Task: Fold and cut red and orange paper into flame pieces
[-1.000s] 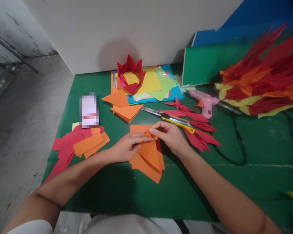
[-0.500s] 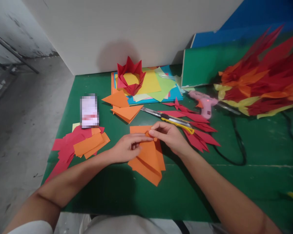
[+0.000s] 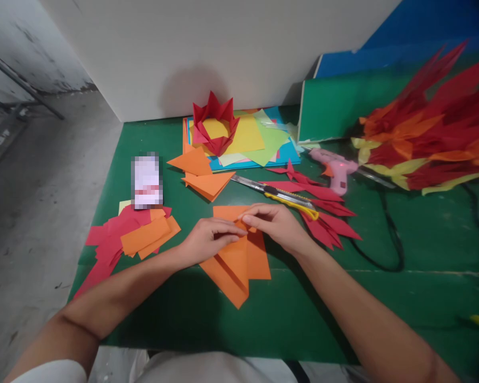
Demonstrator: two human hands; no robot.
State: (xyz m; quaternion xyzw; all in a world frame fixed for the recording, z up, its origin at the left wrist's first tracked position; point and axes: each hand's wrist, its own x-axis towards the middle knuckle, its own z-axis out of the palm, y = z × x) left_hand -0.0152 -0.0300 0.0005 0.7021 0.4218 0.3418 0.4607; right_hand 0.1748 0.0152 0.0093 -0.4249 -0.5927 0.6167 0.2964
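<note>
A partly folded orange paper (image 3: 236,266) lies on the green table (image 3: 287,319), on top of another orange sheet. My left hand (image 3: 207,240) rests on its left side, fingers closed and pinching its upper fold. My right hand (image 3: 277,224) pinches the same top corner from the right. The paper's pointed lower end aims at the table's near edge.
Folded orange triangles (image 3: 201,173), a stack of coloured sheets (image 3: 255,141) with a red paper crown (image 3: 214,123), a utility knife (image 3: 279,196), red folded points (image 3: 323,210), a pink glue gun (image 3: 335,167) with black cable, red and orange scraps (image 3: 131,236), a big red-orange paper flower (image 3: 427,133).
The folded orange paper has turned under my hands, its lower point swinging left. Both hands stay at the top corner.
</note>
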